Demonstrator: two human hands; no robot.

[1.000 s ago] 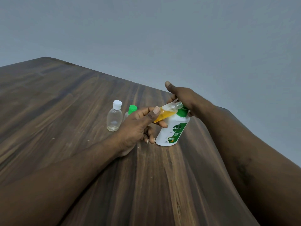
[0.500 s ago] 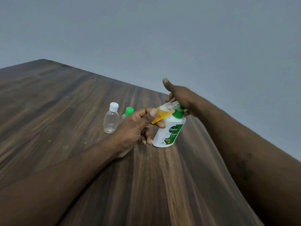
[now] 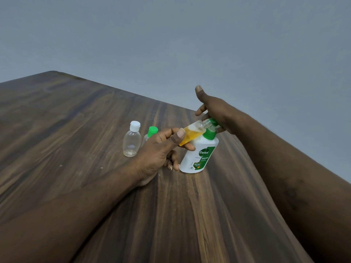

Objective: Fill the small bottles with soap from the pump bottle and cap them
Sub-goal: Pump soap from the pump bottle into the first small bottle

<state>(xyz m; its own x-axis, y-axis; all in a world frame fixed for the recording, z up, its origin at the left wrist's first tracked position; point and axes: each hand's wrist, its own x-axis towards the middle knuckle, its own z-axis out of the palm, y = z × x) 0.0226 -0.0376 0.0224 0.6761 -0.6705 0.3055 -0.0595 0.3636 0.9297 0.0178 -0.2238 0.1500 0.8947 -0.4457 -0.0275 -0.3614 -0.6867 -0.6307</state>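
Left hand (image 3: 157, 149) pinches clear plastic small bottle (image 3: 199, 127), half amber soap (image 3: 190, 137); long axis tilted, open threaded neck pointing up-right. Right hand (image 3: 215, 109) presses green head of white pump bottle (image 3: 199, 158), upright on woodgrain bench (image 3: 76, 186).

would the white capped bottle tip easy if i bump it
The white-capped bottle looks empty, so it is probably very light and would skid or topple easily. It stands upright, taller than its base is wide, which favours tipping. Clear plastic, likely not fragile.
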